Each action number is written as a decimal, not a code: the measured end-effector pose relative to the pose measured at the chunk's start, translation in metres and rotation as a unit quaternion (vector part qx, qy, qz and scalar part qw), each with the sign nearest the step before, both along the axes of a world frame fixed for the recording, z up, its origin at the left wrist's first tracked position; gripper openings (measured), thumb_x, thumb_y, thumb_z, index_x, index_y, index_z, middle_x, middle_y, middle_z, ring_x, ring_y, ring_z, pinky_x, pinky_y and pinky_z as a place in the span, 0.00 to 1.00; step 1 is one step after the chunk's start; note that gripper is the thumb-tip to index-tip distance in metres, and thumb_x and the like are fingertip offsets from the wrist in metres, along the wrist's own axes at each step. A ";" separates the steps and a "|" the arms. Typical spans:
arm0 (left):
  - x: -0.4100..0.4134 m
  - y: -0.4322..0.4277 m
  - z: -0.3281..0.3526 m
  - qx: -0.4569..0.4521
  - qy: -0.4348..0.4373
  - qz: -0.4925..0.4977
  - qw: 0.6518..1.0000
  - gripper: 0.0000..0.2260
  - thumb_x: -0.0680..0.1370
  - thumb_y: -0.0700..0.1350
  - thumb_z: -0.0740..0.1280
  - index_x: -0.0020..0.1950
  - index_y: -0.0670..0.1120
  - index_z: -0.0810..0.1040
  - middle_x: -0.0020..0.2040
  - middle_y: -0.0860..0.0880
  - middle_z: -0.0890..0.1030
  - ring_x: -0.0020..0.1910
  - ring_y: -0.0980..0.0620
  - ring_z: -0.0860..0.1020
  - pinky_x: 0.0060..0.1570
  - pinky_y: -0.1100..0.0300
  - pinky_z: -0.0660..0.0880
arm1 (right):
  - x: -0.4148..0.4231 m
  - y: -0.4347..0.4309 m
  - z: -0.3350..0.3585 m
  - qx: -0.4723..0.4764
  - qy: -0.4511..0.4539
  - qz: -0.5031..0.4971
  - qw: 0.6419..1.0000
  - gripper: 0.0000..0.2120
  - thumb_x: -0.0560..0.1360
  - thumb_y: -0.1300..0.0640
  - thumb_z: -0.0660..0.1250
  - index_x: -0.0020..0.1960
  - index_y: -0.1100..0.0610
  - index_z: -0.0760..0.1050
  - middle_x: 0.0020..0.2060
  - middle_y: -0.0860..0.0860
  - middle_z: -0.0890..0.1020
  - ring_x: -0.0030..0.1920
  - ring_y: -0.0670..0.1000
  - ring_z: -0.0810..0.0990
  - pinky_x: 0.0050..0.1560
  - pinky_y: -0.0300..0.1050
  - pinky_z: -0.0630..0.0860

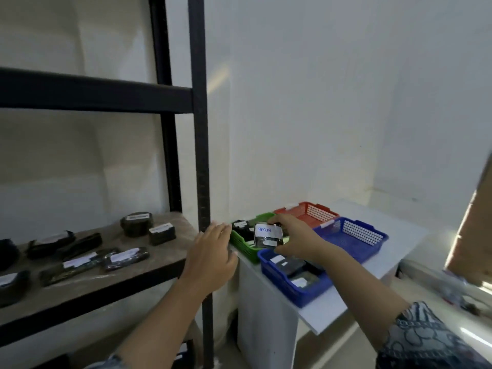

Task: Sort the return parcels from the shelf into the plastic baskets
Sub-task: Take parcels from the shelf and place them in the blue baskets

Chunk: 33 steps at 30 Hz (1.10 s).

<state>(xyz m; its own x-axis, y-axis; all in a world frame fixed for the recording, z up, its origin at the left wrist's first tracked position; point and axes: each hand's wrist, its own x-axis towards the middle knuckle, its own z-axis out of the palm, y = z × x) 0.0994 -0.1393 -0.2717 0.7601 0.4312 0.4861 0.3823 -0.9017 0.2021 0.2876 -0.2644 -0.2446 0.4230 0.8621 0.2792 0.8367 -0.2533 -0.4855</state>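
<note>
My right hand [294,239] grips a small dark parcel [267,237] with a white handwritten label, just above the green basket [241,245]. That basket holds another dark parcel [241,227]. My left hand [210,258] hovers with straight fingers in front of the black shelf post, holding nothing. Several dark labelled parcels [126,258] lie on the wooden shelf [111,282] to the left. A near blue basket [287,284] holds wrapped parcels; a far blue basket [351,237] and a red basket [308,213] look empty.
The baskets stand on a white table [335,306] against the white wall. The black shelf post [202,182] rises between shelf and table. A brown cardboard surface [474,235] leans at the right edge, with clutter below it.
</note>
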 end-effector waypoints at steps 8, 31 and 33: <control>0.112 0.024 -0.076 -0.069 0.058 0.011 0.996 0.27 0.79 0.50 0.58 0.76 0.44 0.56 0.75 0.48 0.60 0.75 0.48 0.54 0.72 0.53 0.55 | 0.100 0.006 -0.075 -0.079 0.034 -0.042 0.995 0.28 0.67 0.59 0.75 0.64 0.52 0.69 0.58 0.48 0.74 0.55 0.49 0.75 0.52 0.42 0.74; 0.334 0.059 -0.222 -0.247 0.120 0.204 0.940 0.26 0.80 0.53 0.56 0.75 0.43 0.57 0.75 0.44 0.59 0.75 0.45 0.54 0.71 0.49 0.59 | 0.373 0.026 -0.221 -0.299 0.065 0.026 0.952 0.26 0.65 0.58 0.77 0.58 0.50 0.70 0.57 0.50 0.72 0.54 0.50 0.73 0.52 0.41 0.72; 0.346 0.056 -0.227 -0.279 0.097 0.249 0.922 0.26 0.79 0.52 0.57 0.74 0.43 0.59 0.73 0.43 0.62 0.73 0.44 0.58 0.68 0.47 0.64 | 0.393 0.028 -0.229 -0.321 0.071 0.057 0.943 0.25 0.64 0.57 0.77 0.56 0.48 0.70 0.56 0.49 0.72 0.53 0.49 0.74 0.49 0.38 0.71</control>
<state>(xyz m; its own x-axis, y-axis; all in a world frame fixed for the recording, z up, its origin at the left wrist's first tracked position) 0.4453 -0.0830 -0.4990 0.4503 0.8919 -0.0419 0.7987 -0.3814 0.4654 0.6810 -0.2366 -0.4734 0.3102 0.8763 -0.3685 0.8144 -0.4449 -0.3726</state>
